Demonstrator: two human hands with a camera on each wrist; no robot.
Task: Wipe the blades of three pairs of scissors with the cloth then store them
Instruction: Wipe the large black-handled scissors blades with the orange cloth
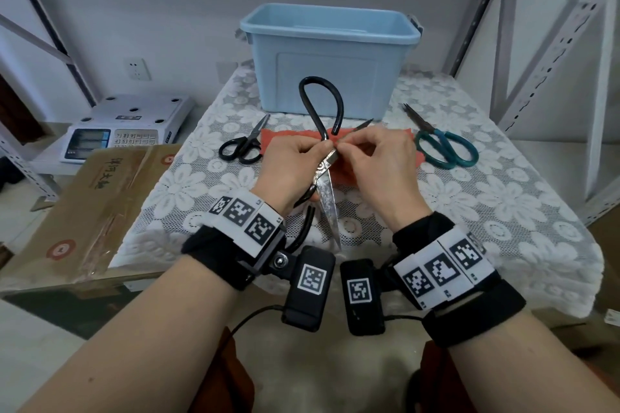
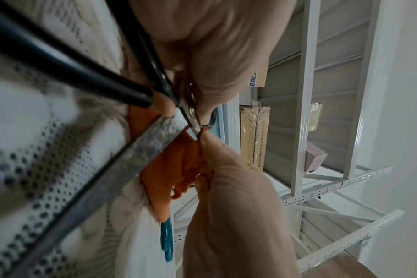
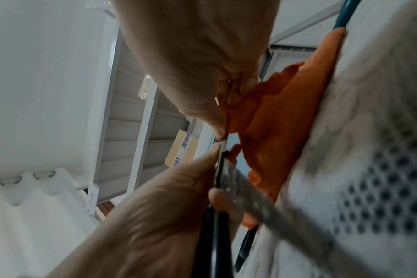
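Large black iron scissors (image 1: 327, 191) are held open above the table, one blade pointing toward me and one looped handle (image 1: 321, 100) standing up. My left hand (image 1: 298, 157) grips them at the pivot. My right hand (image 1: 369, 152) pinches the other blade right beside the pivot. An orange cloth (image 1: 285, 137) lies on the table under both hands, and in the right wrist view the orange cloth (image 3: 274, 116) bunches against my curled right fingers. Small black scissors (image 1: 241, 146) lie at the left and teal scissors (image 1: 446, 147) at the right. Behind them stands an open blue bin (image 1: 330, 57).
A white lace cloth covers the table (image 1: 188, 184). A cardboard box (image 1: 90, 211) lies off the table's left edge, with a scale (image 1: 124, 127) behind it. Metal shelving (image 1: 553, 54) rises at the right.
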